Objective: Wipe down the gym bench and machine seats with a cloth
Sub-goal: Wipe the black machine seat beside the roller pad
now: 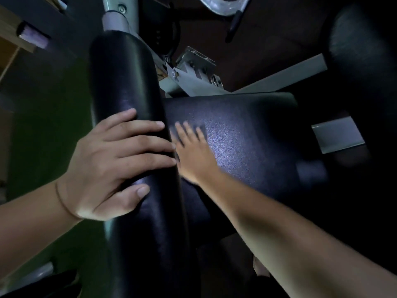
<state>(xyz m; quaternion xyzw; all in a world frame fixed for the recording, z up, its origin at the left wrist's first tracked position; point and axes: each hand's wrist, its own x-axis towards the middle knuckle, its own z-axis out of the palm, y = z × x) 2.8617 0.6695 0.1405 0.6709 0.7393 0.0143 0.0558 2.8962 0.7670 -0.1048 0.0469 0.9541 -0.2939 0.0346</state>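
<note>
Head view, dim light. Left hand (pixel 107 166) lies across a black, glossy, cylindrical vinyl roller pad (pixel 126 87) that runs from the upper centre down to the bottom edge. Its four fingers are extended and laid over the pad's curve, fingertips reaching the pad's right edge. The thumb is spread apart and rests on the near upper surface; this is a resting or pressing contact, not a closed grasp. A thin cord band (pixel 62 201) sits at the left wrist. Right hand (pixel 193 153) is motion-blurred, palm down on the flat black textured vinyl seat pad (pixel 247 130), fingers straight and slightly spread, released, holding nothing that can be made out. It lies at the seat pad's left side, just beside the roller pad and close to the left fingertips. A darker patch shows at the right fingertips; whether it is cloth or shadow cannot be told. The seat pad lies right of the roller pad, its left edge tucked behind it. Behind the seat pad is a grey notched metal bracket (pixel 193 67) with a pale grey flat metal bar (pixel 290 74) running to the upper right. A grey metal tube (pixel 113 20) enters the roller pad's top end. A second black rounded pad (pixel 361 50) is at upper right, and a grey flat metal plate (pixel 337 134) is right of the seat pad. Dark green floor (pixel 43 125) is at left.
</note>
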